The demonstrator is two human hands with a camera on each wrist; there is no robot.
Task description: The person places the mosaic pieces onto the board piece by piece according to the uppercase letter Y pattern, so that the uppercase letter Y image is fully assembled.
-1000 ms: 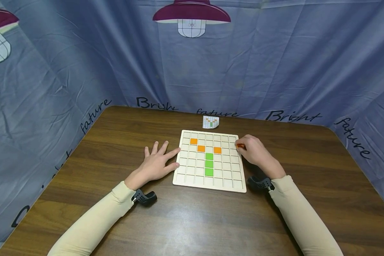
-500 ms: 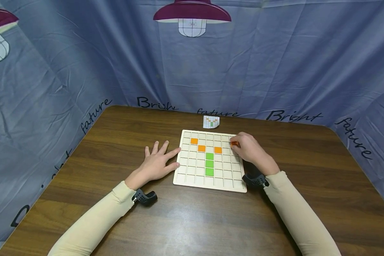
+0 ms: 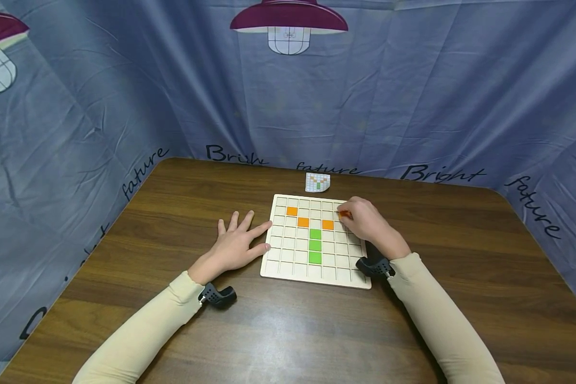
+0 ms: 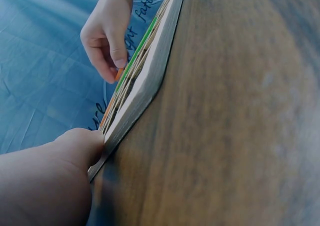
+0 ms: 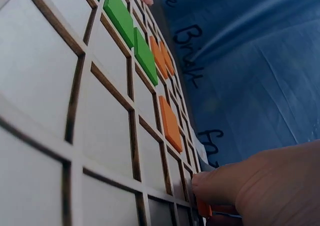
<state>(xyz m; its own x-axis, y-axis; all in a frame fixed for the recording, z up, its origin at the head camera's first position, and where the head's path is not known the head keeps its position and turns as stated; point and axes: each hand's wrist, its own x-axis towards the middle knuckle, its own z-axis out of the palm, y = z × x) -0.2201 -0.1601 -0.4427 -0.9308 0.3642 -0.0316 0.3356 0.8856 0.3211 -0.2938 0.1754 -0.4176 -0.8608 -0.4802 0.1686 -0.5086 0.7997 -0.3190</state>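
Observation:
A pale wooden grid board lies flat on the table. Set in its squares are several tiles: an orange tile at upper left, another orange tile diagonally below it, a third orange tile further right, and a column of three green tiles. My right hand pinches one more orange tile over the board's upper right squares; its fingers partly cover it. At the board's left edge my left hand rests with fingers spread, index fingertip and thumb touching the rim.
Behind the board lies a small paper card printed with a coloured grid pattern. The brown wooden table is bounded at the back and sides by a blue curtain. Both wrists wear black camera mounts.
My right hand has moved left with the orange tile, from the board's right edge to over its upper right squares. The left hand and the set tiles stay put.

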